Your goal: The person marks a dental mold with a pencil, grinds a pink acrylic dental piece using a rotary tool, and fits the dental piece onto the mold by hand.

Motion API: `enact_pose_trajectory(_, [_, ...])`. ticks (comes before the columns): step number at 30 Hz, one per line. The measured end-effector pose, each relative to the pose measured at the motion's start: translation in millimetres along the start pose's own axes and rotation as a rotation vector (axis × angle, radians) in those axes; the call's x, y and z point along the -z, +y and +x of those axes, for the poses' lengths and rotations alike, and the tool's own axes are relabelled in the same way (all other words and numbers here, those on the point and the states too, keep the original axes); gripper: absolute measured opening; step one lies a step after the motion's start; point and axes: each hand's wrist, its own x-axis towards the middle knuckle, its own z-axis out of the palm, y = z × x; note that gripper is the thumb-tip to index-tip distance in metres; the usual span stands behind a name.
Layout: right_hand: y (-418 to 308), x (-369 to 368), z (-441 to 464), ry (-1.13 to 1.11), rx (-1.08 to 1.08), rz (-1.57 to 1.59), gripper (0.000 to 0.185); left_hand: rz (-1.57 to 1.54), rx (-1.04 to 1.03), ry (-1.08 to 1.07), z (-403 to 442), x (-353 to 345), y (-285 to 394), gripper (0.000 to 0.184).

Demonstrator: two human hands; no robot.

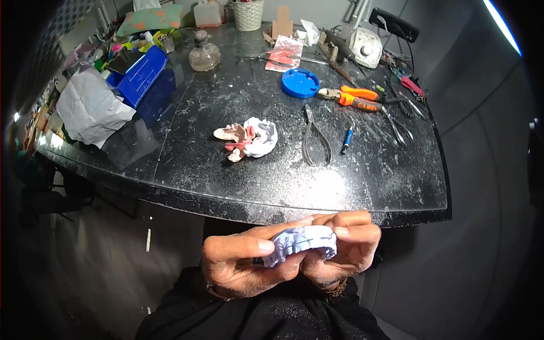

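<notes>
Between both hands, over my lap and just in front of the table edge, is a white and bluish dental cast [303, 241] with an arched shape. My left hand [241, 263] grips its left end, fingers closed on it. On the right end, my right hand [351, 246] holds it with curled fingers and the thumb beneath. Dark lines run along the cast's outer face. White dust covers the fingers.
On the black table [198, 175] lie a white, red and tan model [258, 137], steel pliers [309, 136], a blue pen-like tool [347, 140], orange-handled cutters [360, 99] and a blue round lid [300, 83]. Further back are a glass bottle [204, 55] and blue bin [141, 76].
</notes>
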Motion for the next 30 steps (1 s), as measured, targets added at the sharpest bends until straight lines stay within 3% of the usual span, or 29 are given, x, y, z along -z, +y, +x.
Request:
enact_pose_trajectory(7, [3,-3,2,0.006,0.118,0.019,0.057,0.013,0.105,-0.028,0,5,5,0.040])
enact_pose_trajectory(30, [8,-4,2,0.016,0.155,-0.018,0.057,0.005,0.258,-0.050,2,5,15,0.041])
